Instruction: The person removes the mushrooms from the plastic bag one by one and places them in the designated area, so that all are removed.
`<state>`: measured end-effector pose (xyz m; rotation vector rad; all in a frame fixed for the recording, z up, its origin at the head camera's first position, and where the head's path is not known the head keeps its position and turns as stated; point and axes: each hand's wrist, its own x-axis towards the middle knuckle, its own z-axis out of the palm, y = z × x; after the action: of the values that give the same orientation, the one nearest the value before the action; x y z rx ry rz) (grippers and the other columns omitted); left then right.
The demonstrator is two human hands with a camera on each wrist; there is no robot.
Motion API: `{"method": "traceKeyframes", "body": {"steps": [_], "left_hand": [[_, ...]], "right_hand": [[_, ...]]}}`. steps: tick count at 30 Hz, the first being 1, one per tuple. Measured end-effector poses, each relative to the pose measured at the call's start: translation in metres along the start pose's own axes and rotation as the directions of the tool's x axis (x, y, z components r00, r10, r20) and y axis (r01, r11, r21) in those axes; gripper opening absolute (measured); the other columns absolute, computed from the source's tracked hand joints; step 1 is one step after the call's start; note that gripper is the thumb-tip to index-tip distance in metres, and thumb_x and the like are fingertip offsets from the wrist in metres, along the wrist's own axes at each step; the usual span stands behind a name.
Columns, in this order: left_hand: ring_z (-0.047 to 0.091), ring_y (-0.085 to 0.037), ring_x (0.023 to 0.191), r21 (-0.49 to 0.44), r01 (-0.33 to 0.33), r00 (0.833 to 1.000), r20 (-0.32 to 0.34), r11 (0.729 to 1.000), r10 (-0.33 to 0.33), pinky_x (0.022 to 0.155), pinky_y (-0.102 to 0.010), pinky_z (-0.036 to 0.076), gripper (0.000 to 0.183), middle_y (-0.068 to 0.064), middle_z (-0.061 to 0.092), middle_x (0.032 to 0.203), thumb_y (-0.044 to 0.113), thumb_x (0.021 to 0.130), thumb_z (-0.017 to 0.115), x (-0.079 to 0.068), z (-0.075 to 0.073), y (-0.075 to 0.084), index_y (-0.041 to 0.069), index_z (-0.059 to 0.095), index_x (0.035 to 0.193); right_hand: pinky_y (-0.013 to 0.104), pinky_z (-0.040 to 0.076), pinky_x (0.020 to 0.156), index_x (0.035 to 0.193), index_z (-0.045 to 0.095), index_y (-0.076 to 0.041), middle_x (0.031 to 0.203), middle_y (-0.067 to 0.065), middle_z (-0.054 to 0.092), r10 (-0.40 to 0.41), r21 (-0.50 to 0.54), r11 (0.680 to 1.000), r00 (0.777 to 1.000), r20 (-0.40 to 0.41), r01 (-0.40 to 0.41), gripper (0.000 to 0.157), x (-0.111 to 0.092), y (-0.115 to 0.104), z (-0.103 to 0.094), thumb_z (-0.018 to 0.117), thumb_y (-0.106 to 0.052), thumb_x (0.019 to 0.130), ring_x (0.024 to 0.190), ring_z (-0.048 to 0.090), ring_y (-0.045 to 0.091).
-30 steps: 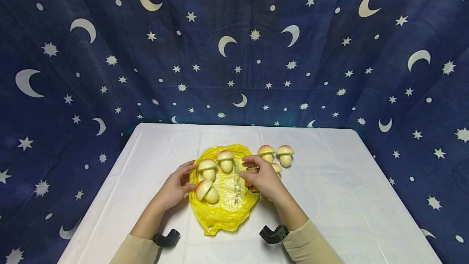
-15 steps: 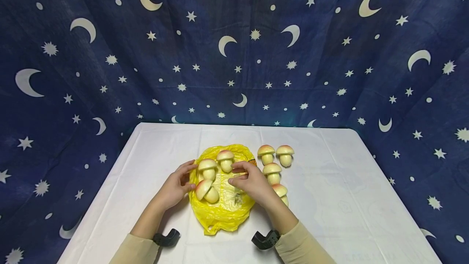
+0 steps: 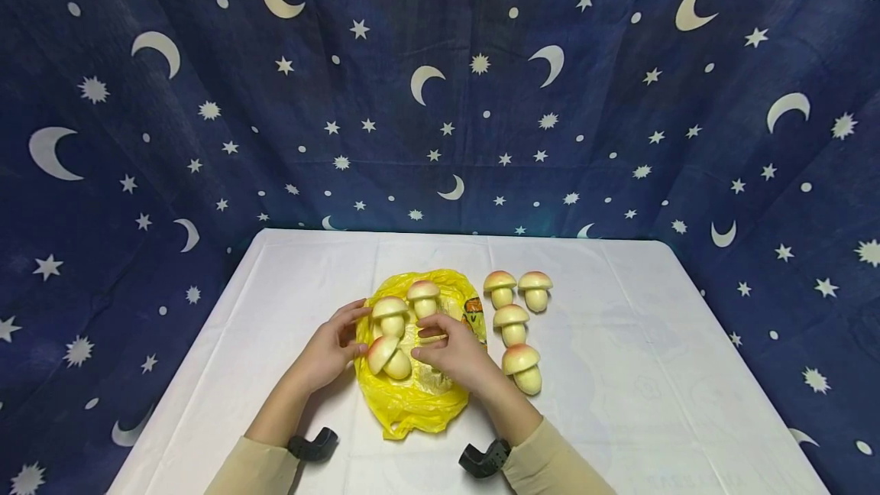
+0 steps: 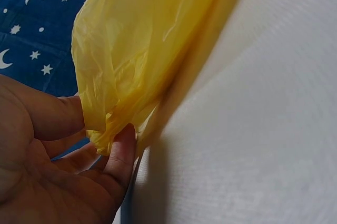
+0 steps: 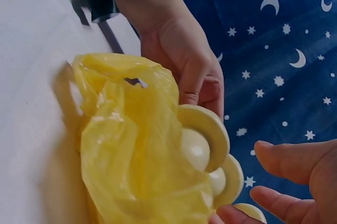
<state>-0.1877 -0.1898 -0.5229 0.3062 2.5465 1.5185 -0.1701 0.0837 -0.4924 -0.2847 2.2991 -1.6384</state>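
A yellow plastic bag [image 3: 419,411] lies spread on the white table, with three toy mushrooms on it: one at the back [image 3: 422,292], one at the left [image 3: 389,310] and a tilted one [image 3: 385,356] nearer the front. My left hand [image 3: 328,350] pinches the bag's left rim, and the left wrist view shows yellow film [image 4: 121,76] between thumb and fingers. Over the middle of the bag is my right hand [image 3: 450,354], thumb and fingers apart and nothing held. In the right wrist view its fingers [image 5: 284,205] are near the mushrooms [image 5: 217,134].
Several more mushrooms [image 3: 522,365] stand on the white table [image 3: 653,365] just right of the bag. A dark blue curtain [image 3: 385,52] with moons and stars hangs behind and around the table. Each wrist wears a black mount [image 3: 484,458].
My right hand has moved left and slightly nearer over the bag, away from the mushrooms at the right, and uncovers them. My left hand stays at the bag's rim.
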Motion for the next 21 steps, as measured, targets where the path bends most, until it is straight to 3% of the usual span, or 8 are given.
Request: {"method": "traceKeyframes", "body": {"steps": [13,21], "left_hand": [[0.056,-0.039,0.146,-0.026,0.010,1.000,0.007,1.000,-0.009,0.120,-0.055,0.050,0.060,-0.008,0.030,0.178,-0.002,0.099,0.071,-0.001,-0.002,0.000,0.010,0.054,0.156],[0.055,-0.038,0.146,-0.026,0.017,1.000,0.008,1.000,-0.017,0.120,-0.054,0.050,0.060,-0.008,0.030,0.178,-0.003,0.099,0.070,-0.002,-0.002,0.001,0.009,0.054,0.156]], "right_hand": [[0.036,0.064,0.083,0.137,0.068,-0.009,0.130,0.017,0.073,-0.009,-0.019,1.000,1.000,0.007,0.009,0.050,0.009,0.000,0.017,0.085,-0.022,0.092,0.104,0.073,0.025],[0.040,0.064,0.087,0.135,0.068,-0.012,0.130,0.013,0.073,0.005,-0.015,1.000,1.000,0.022,-0.005,0.048,0.011,-0.001,0.023,0.085,-0.025,0.092,0.108,0.073,0.026]]}}
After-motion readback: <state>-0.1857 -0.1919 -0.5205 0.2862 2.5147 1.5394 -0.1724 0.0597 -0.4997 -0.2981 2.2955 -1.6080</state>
